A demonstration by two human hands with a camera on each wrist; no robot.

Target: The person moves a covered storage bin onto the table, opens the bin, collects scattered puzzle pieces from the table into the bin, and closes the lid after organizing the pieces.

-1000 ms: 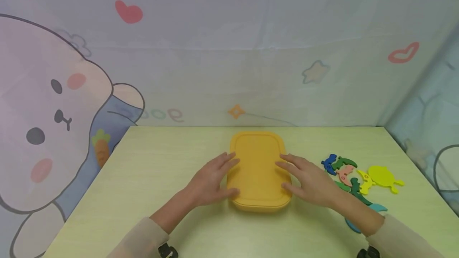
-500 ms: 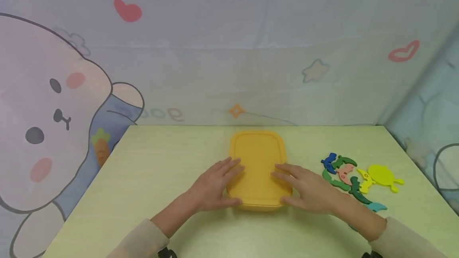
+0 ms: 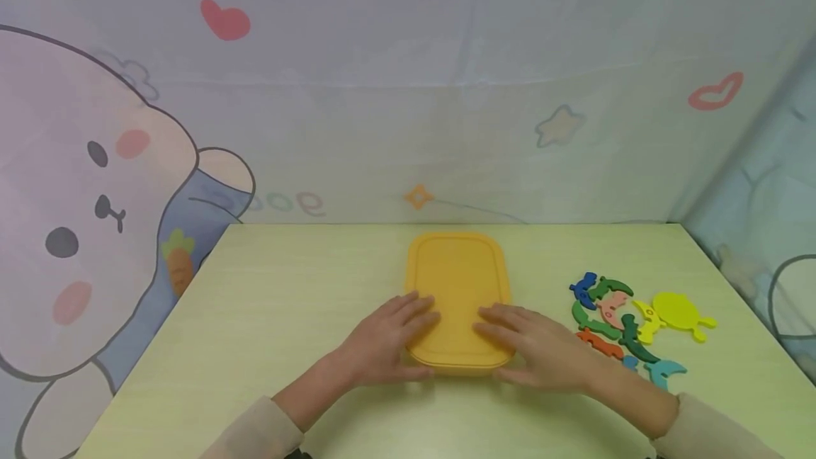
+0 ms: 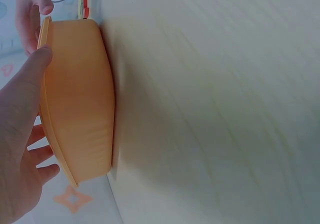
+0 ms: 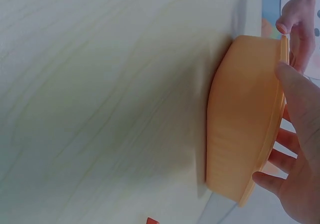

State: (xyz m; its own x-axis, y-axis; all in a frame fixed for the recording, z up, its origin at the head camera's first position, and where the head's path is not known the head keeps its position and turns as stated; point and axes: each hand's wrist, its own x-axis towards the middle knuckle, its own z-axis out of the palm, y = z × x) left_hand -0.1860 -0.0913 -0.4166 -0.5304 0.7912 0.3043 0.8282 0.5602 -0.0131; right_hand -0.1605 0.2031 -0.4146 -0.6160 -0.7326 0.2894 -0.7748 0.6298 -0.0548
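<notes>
A yellow-orange lidded box [image 3: 455, 268] lies on the table in the middle of the head view, its lid [image 4: 44, 84] on. My left hand [image 3: 389, 342] is at the box's near left corner, fingers extended over the lid and thumb at the near rim. On the near right corner, my right hand [image 3: 542, 349] lies in the same way, mirrored. In the right wrist view the thumb [image 5: 292, 84] touches the lid's rim while the other fingers [image 5: 280, 156] reach over the top. Anything inside the box is hidden.
Right of the box lie several flat animal-shaped pieces on the table [image 3: 306, 268], among them a yellow turtle-like one [image 3: 678, 312], an orange-red one [image 3: 601, 343] and a dark blue one [image 3: 583, 290]. Behind the table hangs a printed cloth [image 3: 382, 91].
Both hands have slid nearer along the box, from its sides to its near corners. The box stays in place. An orange-red piece has come out from behind the right forearm.
</notes>
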